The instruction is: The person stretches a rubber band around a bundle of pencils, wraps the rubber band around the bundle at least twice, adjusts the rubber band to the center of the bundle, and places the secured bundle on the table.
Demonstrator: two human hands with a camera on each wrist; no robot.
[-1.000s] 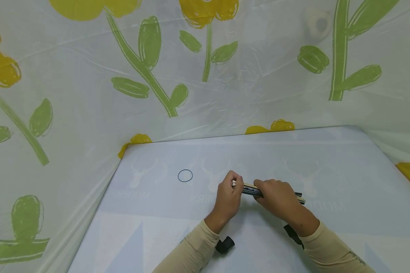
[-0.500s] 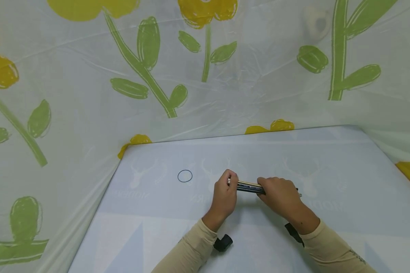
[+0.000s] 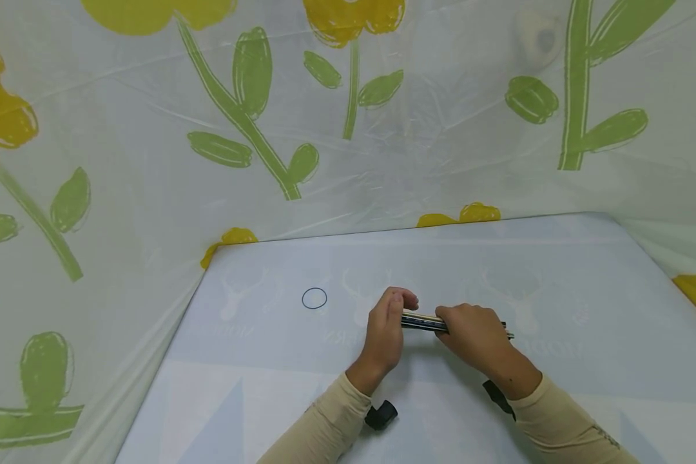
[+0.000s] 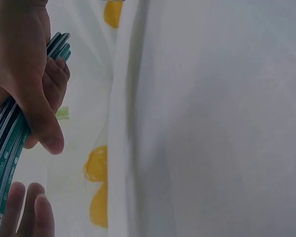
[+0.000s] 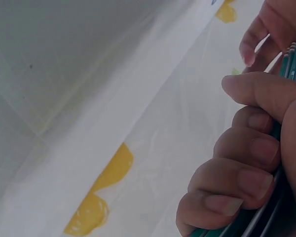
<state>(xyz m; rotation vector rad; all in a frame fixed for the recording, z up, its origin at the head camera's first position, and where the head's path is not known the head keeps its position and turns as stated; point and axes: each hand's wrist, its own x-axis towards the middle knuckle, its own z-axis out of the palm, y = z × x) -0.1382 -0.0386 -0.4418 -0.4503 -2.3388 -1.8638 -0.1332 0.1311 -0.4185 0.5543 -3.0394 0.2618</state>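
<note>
My right hand (image 3: 472, 335) grips a bundle of pencils (image 3: 422, 321), fingers curled round its middle. The pencils lie nearly level above the table; several green ones (image 4: 9, 158) with HB lettering show in the left wrist view. Their ferrule ends (image 5: 295, 47) point toward my left hand (image 3: 385, 332), whose fingers are extended around and beside those ends, with the palm close against them. At the other side of the right fist the far pencil ends (image 4: 60, 45) stick out. The right palm hides the bundle's middle.
A white table cover (image 3: 255, 399) with faint deer prints lies underneath. A small dark circle outline (image 3: 314, 298) is on it, left of the hands. A flowered plastic sheet (image 3: 151, 161) hangs behind. Black wrist devices (image 3: 381, 415) sit below the forearms.
My left hand has loosened from the pencils' ends and its fingers have straightened. The right hand keeps its grip, and less of the bundle sticks out past it than a second ago.
</note>
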